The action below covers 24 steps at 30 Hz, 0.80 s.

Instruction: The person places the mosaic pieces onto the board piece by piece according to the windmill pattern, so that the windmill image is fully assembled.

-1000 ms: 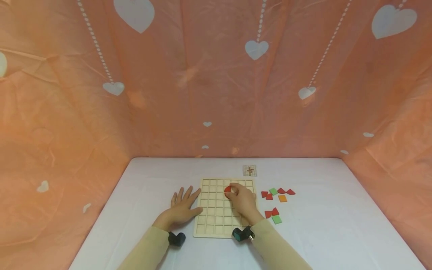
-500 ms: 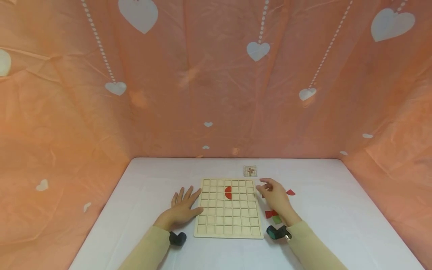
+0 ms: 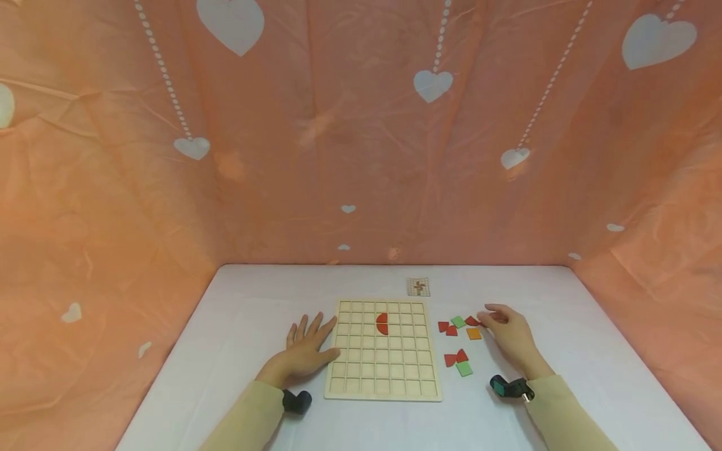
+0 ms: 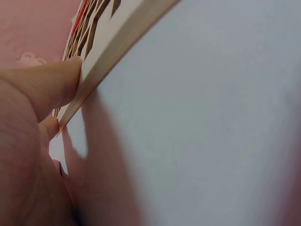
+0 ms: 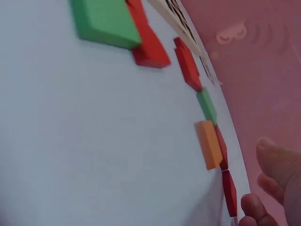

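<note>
A pale wooden grid board (image 3: 366, 369) lies on the table. Two red quarter-circle tiles (image 3: 383, 329) sit in its upper cells, together forming a half disc. My left hand (image 3: 304, 354) rests flat with fingers spread, thumb and index finger touching the board's left edge; in the left wrist view the thumb (image 4: 61, 80) meets that edge. Over the right end of the loose tiles is my right hand (image 3: 512, 335), thumb and fingers apart. Its fingertips hover by a red tile (image 5: 229, 193), mostly covered by them in the head view; the right wrist view shows that tile on the table.
Right of the board lie more red tiles, an orange square tile (image 3: 474, 334), and green square tiles (image 3: 458, 322) (image 3: 464, 369). A small pattern card (image 3: 418, 287) lies behind the board. Pink cloth with white hearts surrounds the white table (image 3: 271, 282).
Having let go of a red tile on the board, my right hand has moved right, past the near tiles to the far end of the loose group. The left hand stays put.
</note>
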Each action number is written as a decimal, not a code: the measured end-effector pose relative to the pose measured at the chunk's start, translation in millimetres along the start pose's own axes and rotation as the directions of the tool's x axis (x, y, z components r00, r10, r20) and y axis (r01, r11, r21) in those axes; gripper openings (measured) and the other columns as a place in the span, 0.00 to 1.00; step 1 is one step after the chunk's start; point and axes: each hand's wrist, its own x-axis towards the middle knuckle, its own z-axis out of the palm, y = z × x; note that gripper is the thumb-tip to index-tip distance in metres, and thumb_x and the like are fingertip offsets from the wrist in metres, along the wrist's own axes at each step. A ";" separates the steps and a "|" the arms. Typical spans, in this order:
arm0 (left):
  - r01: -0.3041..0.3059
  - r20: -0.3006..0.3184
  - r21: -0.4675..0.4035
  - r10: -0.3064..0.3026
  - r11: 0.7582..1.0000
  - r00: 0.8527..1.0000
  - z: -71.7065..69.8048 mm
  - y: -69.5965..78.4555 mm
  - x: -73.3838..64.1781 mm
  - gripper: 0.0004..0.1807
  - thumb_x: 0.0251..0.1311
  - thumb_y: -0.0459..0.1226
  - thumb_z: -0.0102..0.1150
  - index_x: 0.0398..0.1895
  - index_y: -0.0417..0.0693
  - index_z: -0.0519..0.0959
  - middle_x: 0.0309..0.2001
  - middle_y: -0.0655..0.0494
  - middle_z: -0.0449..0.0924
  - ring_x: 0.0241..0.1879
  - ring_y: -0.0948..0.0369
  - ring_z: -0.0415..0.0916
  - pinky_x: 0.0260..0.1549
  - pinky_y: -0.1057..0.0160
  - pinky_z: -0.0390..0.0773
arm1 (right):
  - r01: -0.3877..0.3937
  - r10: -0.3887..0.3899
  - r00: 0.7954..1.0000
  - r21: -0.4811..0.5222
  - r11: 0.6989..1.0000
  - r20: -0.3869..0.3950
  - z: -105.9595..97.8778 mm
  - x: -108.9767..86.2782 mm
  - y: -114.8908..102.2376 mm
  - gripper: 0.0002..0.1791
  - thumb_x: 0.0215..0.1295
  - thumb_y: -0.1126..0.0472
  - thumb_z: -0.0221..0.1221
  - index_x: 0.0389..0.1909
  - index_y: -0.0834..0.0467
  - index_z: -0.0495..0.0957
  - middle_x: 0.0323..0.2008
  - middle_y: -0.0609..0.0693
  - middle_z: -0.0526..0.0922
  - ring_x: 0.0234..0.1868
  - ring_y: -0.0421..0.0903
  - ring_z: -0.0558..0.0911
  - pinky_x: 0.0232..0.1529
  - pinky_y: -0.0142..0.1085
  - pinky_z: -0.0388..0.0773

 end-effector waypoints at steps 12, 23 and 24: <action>0.006 -0.009 -0.013 -0.007 1.000 1.000 -0.1 2.2 -2.4 0.41 0.65 0.55 0.53 0.77 0.58 0.50 0.77 0.48 0.34 0.73 0.45 0.18 0.66 0.43 0.20 | 0.051 -0.048 0.997 -0.052 0.997 0.063 -11.9 5.5 15.0 0.33 0.66 0.40 0.58 0.60 0.62 0.72 0.48 0.58 0.78 0.50 0.54 0.72 0.51 0.48 0.71; 0.016 -0.008 -0.005 -0.016 1.000 1.000 0.1 3.7 -1.9 0.41 0.65 0.55 0.53 0.77 0.59 0.50 0.78 0.49 0.34 0.73 0.46 0.18 0.66 0.43 0.20 | 0.035 -0.029 0.998 -0.113 0.993 0.056 -5.6 4.8 17.8 0.28 0.67 0.46 0.59 0.59 0.61 0.73 0.50 0.58 0.74 0.49 0.55 0.69 0.47 0.47 0.68; 0.016 -0.007 -0.011 -0.016 1.000 1.000 0.3 4.0 -1.8 0.41 0.65 0.55 0.53 0.77 0.59 0.50 0.78 0.49 0.34 0.73 0.46 0.18 0.66 0.43 0.20 | 0.031 -0.025 0.998 -0.115 0.993 0.058 -5.7 4.5 18.0 0.28 0.67 0.46 0.59 0.60 0.61 0.72 0.51 0.59 0.74 0.49 0.56 0.69 0.48 0.48 0.69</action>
